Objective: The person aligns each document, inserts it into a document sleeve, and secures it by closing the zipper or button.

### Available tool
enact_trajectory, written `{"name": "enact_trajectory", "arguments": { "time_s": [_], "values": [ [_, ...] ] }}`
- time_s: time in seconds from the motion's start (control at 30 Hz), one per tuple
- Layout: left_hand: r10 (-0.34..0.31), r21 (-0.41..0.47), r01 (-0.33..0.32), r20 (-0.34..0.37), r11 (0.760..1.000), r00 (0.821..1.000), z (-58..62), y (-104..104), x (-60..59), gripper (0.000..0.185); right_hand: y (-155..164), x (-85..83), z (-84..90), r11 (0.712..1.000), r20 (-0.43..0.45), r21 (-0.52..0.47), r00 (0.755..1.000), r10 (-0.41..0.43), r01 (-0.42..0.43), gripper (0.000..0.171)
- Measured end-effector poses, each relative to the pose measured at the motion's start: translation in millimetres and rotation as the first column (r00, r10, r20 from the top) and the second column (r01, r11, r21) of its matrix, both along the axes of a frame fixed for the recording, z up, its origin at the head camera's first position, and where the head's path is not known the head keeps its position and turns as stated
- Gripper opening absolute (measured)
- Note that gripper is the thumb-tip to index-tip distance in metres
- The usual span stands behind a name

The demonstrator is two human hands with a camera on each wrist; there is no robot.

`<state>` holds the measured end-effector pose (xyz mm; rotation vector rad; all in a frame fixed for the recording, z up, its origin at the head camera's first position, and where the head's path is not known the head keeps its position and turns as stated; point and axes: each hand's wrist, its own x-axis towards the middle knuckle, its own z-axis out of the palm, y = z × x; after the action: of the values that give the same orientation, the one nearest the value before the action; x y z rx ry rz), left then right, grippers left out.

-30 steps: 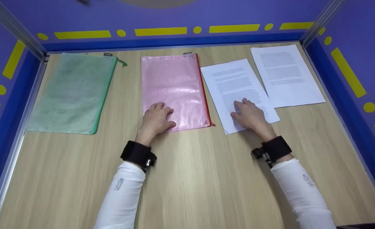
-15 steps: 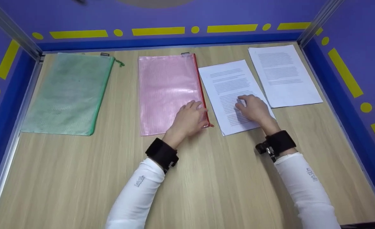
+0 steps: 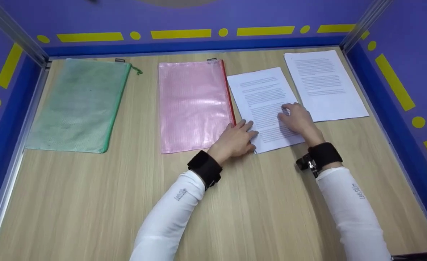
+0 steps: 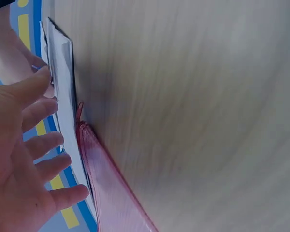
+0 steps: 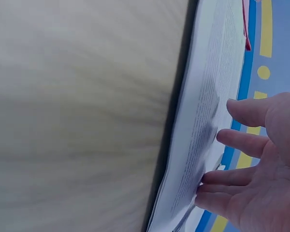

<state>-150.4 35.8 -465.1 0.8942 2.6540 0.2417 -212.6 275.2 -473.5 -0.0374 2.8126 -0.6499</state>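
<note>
A stack of printed paper (image 3: 262,94) lies slightly turned on the table, just right of a pink mesh zip pouch (image 3: 191,94) with a red zipper edge. My left hand (image 3: 235,139) reaches over the pouch's lower right corner, fingers spread, fingertips at the stack's lower left edge. In the left wrist view its fingers (image 4: 50,169) are extended and grip nothing. My right hand (image 3: 297,117) is over the stack's right side. Its fingers (image 5: 241,142) are nearly straight in the right wrist view, fingertips close over the printed sheet, with nothing held.
A second stack of printed paper (image 3: 329,87) lies at the back right, beside the first. At the far left lies a green mesh zip pouch (image 3: 79,105) with a green pull cord. Purple-blue walls with yellow marks (image 3: 180,34) border the wooden table (image 3: 90,203).
My left hand has moved right, from the pink pouch's lower left part across its zipper edge to the paper stack. My right hand has shifted slightly right and up over the stack.
</note>
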Motion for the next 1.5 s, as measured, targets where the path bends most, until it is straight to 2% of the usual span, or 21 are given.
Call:
{"name": "enact_trajectory", "arguments": {
  "time_s": [0.17,0.43,0.67,0.77,1.0,1.23,1.4,1.5],
  "values": [
    [-0.025,-0.045,0.027,0.046,0.999,0.999,-4.4,2,1.5,0.057,4,-5.1,4.4,1.000,0.042,-0.005,0.999,-0.027,0.027,0.053],
    [-0.033,-0.059,0.036,0.038,0.998,0.999,-3.9,0,-1.8,0.054,5,-15.5,15.0,0.989,0.079,-0.033,0.986,-0.144,0.147,0.057],
    [-0.023,-0.048,0.025,0.044,0.999,0.999,-5.0,2,-1.8,0.053,14,-23.8,23.4,0.971,0.105,-0.096,0.972,-0.210,0.220,0.059],
    [-0.013,-0.037,0.015,0.048,0.999,0.999,-5.3,3,-1.3,0.052,18,-26.1,25.3,0.952,0.149,-0.146,0.957,-0.248,0.270,0.061],
    [0.000,-0.029,0.001,0.065,1.000,0.998,-4.5,3,-0.5,0.051,25,-29.3,27.2,0.879,0.262,-0.290,0.915,-0.307,0.378,0.065],
    [0.007,-0.023,-0.005,0.078,1.000,0.997,-5.8,4,-0.1,0.050,36,-31.1,25.6,0.839,0.355,-0.317,0.875,-0.328,0.443,0.069],
    [0.014,-0.030,-0.012,0.078,0.999,0.997,-6.6,3,-0.4,0.050,41,-30.9,23.4,0.833,0.397,-0.326,0.864,-0.310,0.448,0.075],
    [0.018,-0.021,-0.017,0.080,1.000,0.997,-7.1,2,-0.1,0.050,43,-30.5,21.9,0.817,0.430,-0.342,0.850,-0.303,0.464,0.078]
  ]
}}
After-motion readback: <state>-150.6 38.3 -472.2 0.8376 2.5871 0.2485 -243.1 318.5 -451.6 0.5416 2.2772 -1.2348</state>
